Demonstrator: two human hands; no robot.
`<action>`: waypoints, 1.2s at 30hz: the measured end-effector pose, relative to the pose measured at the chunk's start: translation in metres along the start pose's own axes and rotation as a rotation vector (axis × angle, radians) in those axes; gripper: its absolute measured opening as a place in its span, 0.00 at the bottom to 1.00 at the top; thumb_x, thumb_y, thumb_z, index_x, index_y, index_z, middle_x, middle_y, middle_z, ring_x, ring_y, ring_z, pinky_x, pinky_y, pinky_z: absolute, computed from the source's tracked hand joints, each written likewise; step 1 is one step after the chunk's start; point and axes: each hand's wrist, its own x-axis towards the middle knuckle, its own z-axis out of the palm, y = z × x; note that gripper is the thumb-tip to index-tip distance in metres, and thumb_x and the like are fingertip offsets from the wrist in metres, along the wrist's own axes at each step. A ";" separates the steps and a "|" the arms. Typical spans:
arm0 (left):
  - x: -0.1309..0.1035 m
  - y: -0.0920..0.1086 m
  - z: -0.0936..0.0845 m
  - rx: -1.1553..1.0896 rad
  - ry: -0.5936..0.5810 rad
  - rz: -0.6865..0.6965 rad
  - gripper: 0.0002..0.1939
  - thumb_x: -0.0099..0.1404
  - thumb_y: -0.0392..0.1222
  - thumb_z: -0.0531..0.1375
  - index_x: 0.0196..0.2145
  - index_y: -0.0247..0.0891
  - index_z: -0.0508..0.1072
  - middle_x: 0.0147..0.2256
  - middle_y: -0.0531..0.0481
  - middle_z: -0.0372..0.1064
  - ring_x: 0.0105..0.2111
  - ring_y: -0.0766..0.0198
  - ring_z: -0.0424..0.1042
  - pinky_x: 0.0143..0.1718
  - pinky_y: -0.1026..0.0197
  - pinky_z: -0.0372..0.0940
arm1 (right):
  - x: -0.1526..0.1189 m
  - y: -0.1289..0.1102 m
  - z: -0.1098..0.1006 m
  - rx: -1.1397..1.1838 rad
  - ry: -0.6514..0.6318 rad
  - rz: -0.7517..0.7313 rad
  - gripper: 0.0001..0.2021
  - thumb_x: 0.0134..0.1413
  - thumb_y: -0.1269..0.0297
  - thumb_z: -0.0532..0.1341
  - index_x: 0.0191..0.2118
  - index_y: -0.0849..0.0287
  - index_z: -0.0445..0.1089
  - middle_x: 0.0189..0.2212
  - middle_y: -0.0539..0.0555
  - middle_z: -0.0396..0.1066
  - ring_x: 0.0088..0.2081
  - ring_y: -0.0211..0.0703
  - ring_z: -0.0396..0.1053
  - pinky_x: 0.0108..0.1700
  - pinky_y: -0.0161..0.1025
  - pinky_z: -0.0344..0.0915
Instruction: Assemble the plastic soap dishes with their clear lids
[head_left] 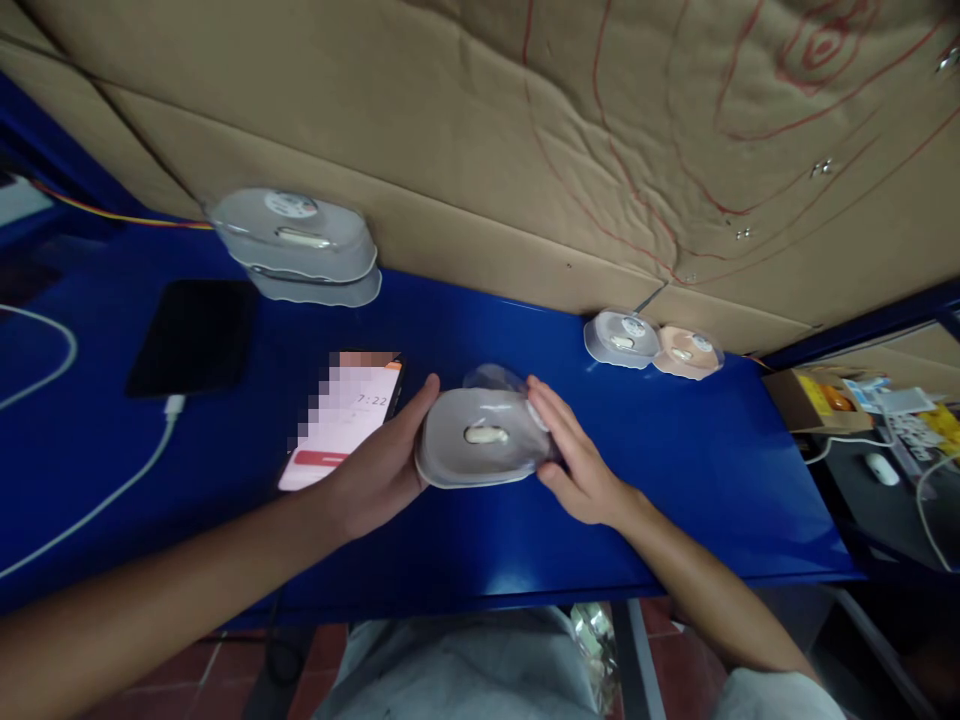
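Observation:
Between my two hands is a grey rounded plastic case (487, 410), held above the blue table. A small white oblong piece sits in the middle of its top, and clear plastic shows along its far side. My left hand (394, 450) grips the left end, thumb along the far edge, its other fingers hidden underneath. At the right end my right hand (581, 455) presses its fingers and thumb against the case, partly over a white round patch. A lit phone (356, 410) lies just beyond my left wrist.
Stacked grey cases (307, 245) stand at the back left against a cardboard wall (420, 120). A smaller-looking grey case (611, 338) and a pinkish one (690, 355) sit at the back right. A dark tablet (193, 335) with a white cable (142, 480) lies on the blue table (720, 480).

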 end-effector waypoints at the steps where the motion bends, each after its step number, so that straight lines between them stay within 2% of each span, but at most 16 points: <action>1: -0.001 0.000 0.000 0.012 -0.009 -0.004 0.24 0.73 0.64 0.62 0.45 0.39 0.82 0.37 0.48 0.84 0.38 0.55 0.81 0.33 0.60 0.72 | 0.001 -0.001 0.001 -0.035 -0.026 -0.031 0.37 0.76 0.43 0.50 0.81 0.44 0.35 0.81 0.56 0.39 0.80 0.58 0.40 0.78 0.65 0.47; 6: -0.004 -0.001 0.002 0.049 -0.030 -0.017 0.28 0.75 0.65 0.59 0.56 0.40 0.79 0.44 0.46 0.84 0.44 0.54 0.81 0.38 0.60 0.72 | 0.001 -0.004 0.003 -0.166 -0.080 -0.108 0.39 0.75 0.48 0.56 0.81 0.45 0.36 0.81 0.59 0.38 0.80 0.63 0.39 0.76 0.70 0.50; 9: -0.005 -0.001 0.003 0.060 -0.029 0.006 0.27 0.74 0.65 0.60 0.57 0.42 0.79 0.45 0.47 0.84 0.46 0.54 0.80 0.40 0.60 0.72 | 0.000 -0.005 0.001 -0.270 -0.085 -0.143 0.42 0.73 0.48 0.60 0.80 0.44 0.37 0.80 0.60 0.40 0.80 0.67 0.40 0.75 0.72 0.53; 14: -0.006 -0.001 0.003 0.100 -0.017 0.022 0.27 0.73 0.67 0.61 0.55 0.44 0.81 0.44 0.47 0.83 0.46 0.54 0.80 0.40 0.61 0.72 | -0.002 -0.007 0.000 -0.369 -0.073 -0.181 0.39 0.69 0.46 0.64 0.78 0.44 0.50 0.77 0.61 0.52 0.78 0.69 0.46 0.75 0.73 0.53; 17: -0.005 -0.001 0.001 0.122 -0.012 0.032 0.28 0.71 0.66 0.62 0.56 0.44 0.81 0.44 0.47 0.83 0.46 0.53 0.80 0.40 0.61 0.72 | -0.002 -0.009 0.001 -0.385 -0.069 -0.181 0.38 0.68 0.48 0.66 0.77 0.43 0.52 0.76 0.60 0.55 0.78 0.67 0.48 0.75 0.72 0.54; 22: -0.002 -0.003 0.000 0.113 0.004 0.028 0.29 0.70 0.67 0.63 0.55 0.43 0.81 0.45 0.46 0.83 0.46 0.52 0.80 0.42 0.60 0.72 | 0.002 -0.010 0.002 -0.286 -0.040 -0.154 0.40 0.69 0.54 0.66 0.78 0.46 0.48 0.78 0.62 0.49 0.79 0.65 0.44 0.75 0.70 0.56; 26: -0.004 -0.004 0.001 0.180 -0.046 0.026 0.26 0.71 0.67 0.61 0.53 0.46 0.82 0.46 0.46 0.83 0.48 0.50 0.80 0.41 0.58 0.72 | 0.003 -0.010 0.000 -0.181 -0.054 -0.082 0.36 0.67 0.53 0.68 0.75 0.45 0.55 0.79 0.63 0.42 0.79 0.66 0.45 0.73 0.68 0.60; 28: -0.008 -0.005 0.002 0.229 -0.076 0.013 0.27 0.71 0.68 0.61 0.53 0.46 0.82 0.49 0.46 0.83 0.51 0.48 0.79 0.44 0.56 0.72 | 0.002 -0.009 -0.005 -0.137 -0.075 -0.049 0.37 0.64 0.51 0.70 0.73 0.47 0.56 0.76 0.66 0.47 0.77 0.64 0.51 0.72 0.65 0.64; 31: -0.011 -0.009 0.003 0.296 -0.104 0.041 0.28 0.70 0.68 0.63 0.56 0.46 0.79 0.56 0.44 0.79 0.58 0.47 0.75 0.55 0.51 0.70 | -0.008 -0.004 -0.019 -0.136 -0.102 0.013 0.42 0.60 0.48 0.72 0.73 0.49 0.54 0.71 0.68 0.56 0.74 0.63 0.58 0.70 0.62 0.66; 34: -0.011 -0.010 0.003 0.339 -0.111 0.079 0.28 0.71 0.64 0.64 0.60 0.45 0.75 0.62 0.42 0.74 0.64 0.46 0.70 0.66 0.46 0.63 | -0.030 0.007 -0.039 -0.180 -0.091 0.117 0.46 0.57 0.48 0.74 0.74 0.50 0.51 0.69 0.68 0.59 0.71 0.64 0.61 0.70 0.64 0.66; 36: -0.009 -0.008 0.004 0.374 -0.084 0.100 0.25 0.72 0.60 0.65 0.59 0.44 0.75 0.62 0.41 0.72 0.64 0.45 0.70 0.68 0.44 0.62 | -0.053 0.016 -0.054 -0.228 -0.055 0.183 0.47 0.57 0.49 0.74 0.74 0.50 0.50 0.68 0.68 0.60 0.71 0.66 0.61 0.70 0.66 0.65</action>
